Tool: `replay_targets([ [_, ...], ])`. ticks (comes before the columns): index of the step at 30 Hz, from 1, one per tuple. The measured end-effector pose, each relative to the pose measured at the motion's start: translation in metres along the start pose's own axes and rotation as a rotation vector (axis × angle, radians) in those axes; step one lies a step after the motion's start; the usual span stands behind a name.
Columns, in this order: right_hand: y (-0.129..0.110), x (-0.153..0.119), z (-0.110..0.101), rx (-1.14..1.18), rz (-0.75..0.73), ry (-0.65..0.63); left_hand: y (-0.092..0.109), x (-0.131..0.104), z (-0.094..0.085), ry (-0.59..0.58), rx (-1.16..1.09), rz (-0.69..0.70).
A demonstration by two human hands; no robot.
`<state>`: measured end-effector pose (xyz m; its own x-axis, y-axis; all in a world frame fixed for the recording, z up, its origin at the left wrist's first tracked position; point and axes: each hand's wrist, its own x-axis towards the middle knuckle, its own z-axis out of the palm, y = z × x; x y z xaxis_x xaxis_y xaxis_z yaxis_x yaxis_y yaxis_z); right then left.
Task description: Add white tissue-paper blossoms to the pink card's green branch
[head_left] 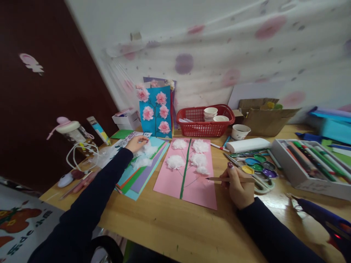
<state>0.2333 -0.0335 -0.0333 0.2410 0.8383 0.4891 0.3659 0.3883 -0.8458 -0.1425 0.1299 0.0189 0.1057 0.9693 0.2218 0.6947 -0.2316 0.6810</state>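
Note:
A pink sheet of paper [201, 199] lies before me, with a painted green stem [185, 171], thin drawn branches and several white cotton tufts [175, 162]. In my right hand [241, 186] is a slim brown pencil [219, 179], its dark tip at the sheet's right side, just below the lowest right tuft. My left hand [137, 143] reaches over a stack of coloured paper [139, 182], close to loose cotton [144, 160]. Its fingers are curled together; whatever they pinch, if anything, cannot be made out.
Behind stand a blue flower card [150, 126] and a red basket [192, 129] with paper cups. To the right are a paint palette [257, 167], scissors [264, 187], a marker box [309, 179] and a glue gun [320, 215] with a lit red light. A bottle [72, 131] stands left.

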Motion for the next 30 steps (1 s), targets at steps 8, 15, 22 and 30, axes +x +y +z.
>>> replay_targets([
  [8,-0.010,-0.001,0.004,0.098,0.071,0.026,0.049,-0.038,0.021,-0.087,-0.277,-0.004],
  [15,-0.020,-0.009,0.009,0.316,0.154,0.002,0.119,-0.115,0.099,-0.491,-0.846,-0.111],
  [22,-0.017,-0.014,0.012,0.368,0.278,-0.056,0.126,-0.135,0.132,-0.482,-0.891,-0.266],
  [30,-0.015,-0.015,0.013,0.434,0.322,-0.100,0.123,-0.137,0.136,-0.519,-0.821,-0.219],
])
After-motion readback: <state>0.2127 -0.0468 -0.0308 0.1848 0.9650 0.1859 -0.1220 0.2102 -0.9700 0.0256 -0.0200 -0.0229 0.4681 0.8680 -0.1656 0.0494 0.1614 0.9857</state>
